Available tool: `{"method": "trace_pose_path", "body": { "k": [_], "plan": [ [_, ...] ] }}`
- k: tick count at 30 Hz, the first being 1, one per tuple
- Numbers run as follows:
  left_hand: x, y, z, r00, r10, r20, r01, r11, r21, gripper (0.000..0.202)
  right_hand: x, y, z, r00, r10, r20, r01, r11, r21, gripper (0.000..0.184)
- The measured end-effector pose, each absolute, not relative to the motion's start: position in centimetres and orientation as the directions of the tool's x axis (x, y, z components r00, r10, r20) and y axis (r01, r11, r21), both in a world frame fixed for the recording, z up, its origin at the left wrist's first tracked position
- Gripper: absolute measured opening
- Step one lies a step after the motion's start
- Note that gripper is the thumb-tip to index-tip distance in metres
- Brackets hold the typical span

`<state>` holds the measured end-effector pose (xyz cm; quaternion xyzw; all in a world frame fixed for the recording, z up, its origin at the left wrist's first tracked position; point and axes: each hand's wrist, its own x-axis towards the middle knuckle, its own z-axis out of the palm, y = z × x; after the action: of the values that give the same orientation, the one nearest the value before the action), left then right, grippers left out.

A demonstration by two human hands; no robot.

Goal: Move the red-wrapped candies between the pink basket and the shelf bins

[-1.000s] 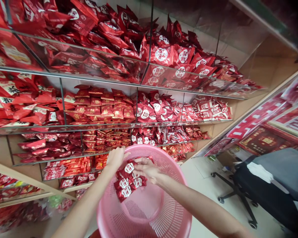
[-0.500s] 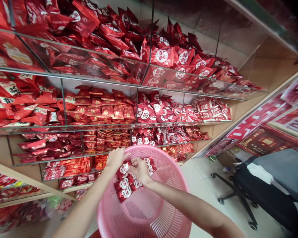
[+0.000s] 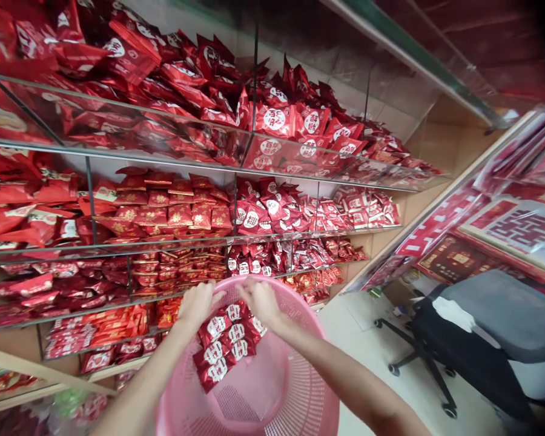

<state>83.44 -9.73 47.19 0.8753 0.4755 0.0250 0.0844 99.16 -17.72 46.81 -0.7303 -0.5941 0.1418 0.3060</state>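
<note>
Glass shelves (image 3: 131,148), pink mesh basket (image 3: 290,375), left hand (image 3: 197,306), right hand (image 3: 261,301) above foil packets (image 3: 222,345)

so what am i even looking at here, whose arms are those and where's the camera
This is a single camera worn on a person's head, looking forward and down, so the arms are that person's own. The left hand and right hand are at the far rim of a pink plastic basket with red packets inside. Ahead, glass shelves hold many more packets, and an office chair stands to the right.
</note>
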Motion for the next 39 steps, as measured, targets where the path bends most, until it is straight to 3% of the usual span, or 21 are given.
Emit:
{"method": "trace_pose_path", "body": {
  "k": [2, 6, 9, 12, 15, 19, 22, 28, 34, 39],
  "plan": [
    [83.4, -9.6, 47.1, 0.558, 0.829, -0.030, 0.820, -0.546, 0.171, 0.048, 102.2, -16.8, 48.2, 0.342, 0.912, 0.226, 0.772, -0.136, -0.621, 0.028],
    [83.3, -9.5, 46.9, 0.568, 0.823, -0.007, 0.813, -0.560, 0.159, 0.045, 108.5, -15.2, 49.7, 0.446, 0.804, 0.394, 0.858, -0.258, -0.445, 0.027],
    [83.3, -9.4, 46.7, 0.566, 0.824, -0.011, 0.815, -0.557, 0.162, 0.047, 111.3, -13.8, 49.8, 0.429, 0.836, 0.342, 0.887, -0.318, -0.335, 0.043],
    [83.3, -9.5, 46.6, 0.559, 0.829, 0.001, 0.819, -0.553, 0.155, 0.047, 112.6, -12.3, 49.9, 0.404, 0.894, 0.195, 0.895, -0.342, -0.286, 0.040],
    [83.3, -9.5, 46.7, 0.553, 0.833, -0.003, 0.822, -0.545, 0.162, 0.045, 113.1, -11.1, 50.1, 0.395, 0.916, 0.077, 0.887, -0.358, -0.291, 0.031],
    [83.3, -9.6, 46.8, 0.553, 0.833, -0.008, 0.822, -0.545, 0.164, 0.042, 113.3, -10.8, 50.1, 0.359, 0.932, 0.057, 0.894, -0.326, -0.306, 0.024],
    [83.3, -9.5, 46.7, 0.553, 0.833, 0.003, 0.822, -0.547, 0.156, 0.041, 113.3, -11.4, 50.0, 0.335, 0.937, 0.097, 0.907, -0.292, -0.304, 0.031],
    [83.4, -9.6, 46.8, 0.546, 0.838, 0.000, 0.828, -0.540, 0.151, 0.048, 112.0, -14.5, 49.9, 0.253, 0.914, 0.318, 0.937, -0.149, -0.317, 0.050],
    [83.6, -10.0, 47.7, 0.534, 0.844, -0.044, 0.837, -0.521, 0.169, 0.046, 108.3, -18.6, 50.9, 0.332, 0.870, 0.365, 0.915, -0.204, -0.347, 0.060],
    [83.6, -10.0, 47.6, 0.531, 0.846, -0.046, 0.842, -0.520, 0.145, 0.050, 105.7, -20.8, 52.2, 0.318, 0.871, 0.374, 0.866, -0.107, -0.488, 0.064]
  ]
}}
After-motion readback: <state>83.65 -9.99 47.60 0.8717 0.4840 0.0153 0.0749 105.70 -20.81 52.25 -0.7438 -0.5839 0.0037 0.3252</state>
